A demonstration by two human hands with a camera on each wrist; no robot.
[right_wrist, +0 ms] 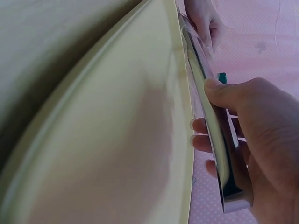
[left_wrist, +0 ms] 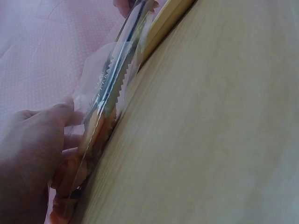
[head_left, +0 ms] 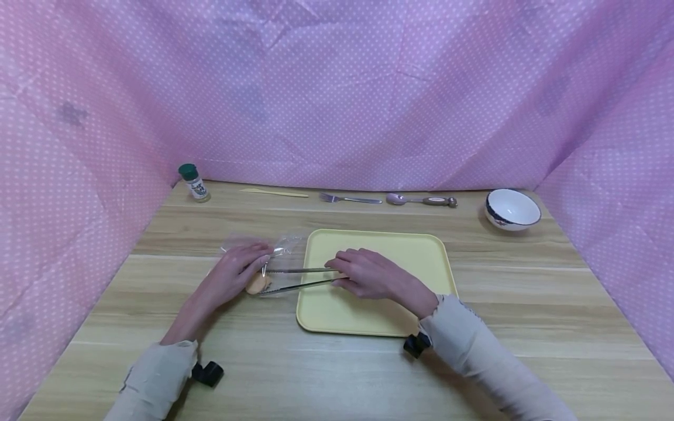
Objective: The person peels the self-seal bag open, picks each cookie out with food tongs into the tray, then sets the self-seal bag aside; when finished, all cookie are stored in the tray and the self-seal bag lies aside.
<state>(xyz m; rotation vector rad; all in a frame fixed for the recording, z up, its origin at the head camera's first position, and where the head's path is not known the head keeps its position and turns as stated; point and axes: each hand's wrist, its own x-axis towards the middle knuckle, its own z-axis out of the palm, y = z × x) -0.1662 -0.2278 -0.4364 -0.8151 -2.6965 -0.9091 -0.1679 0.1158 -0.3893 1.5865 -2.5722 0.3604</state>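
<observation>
My left hand holds a clear plastic bag on the table, left of the yellow tray. Inside it is a round, light-brown, cookie-like piece; more orange-brown pieces show lower in the bag in the left wrist view. My right hand, above the tray, grips metal tongs, thumb on one arm and fingers on the other. The tongs' toothed ends reach into the bag, spread apart beside the round piece. The left hand partly hides the bag's contents in the head view.
Along the back edge lie a thin pale wooden knife, a fork and a spoon. A green-capped shaker stands at the back left, a white bowl at the back right. Pink dotted cloth surrounds the table.
</observation>
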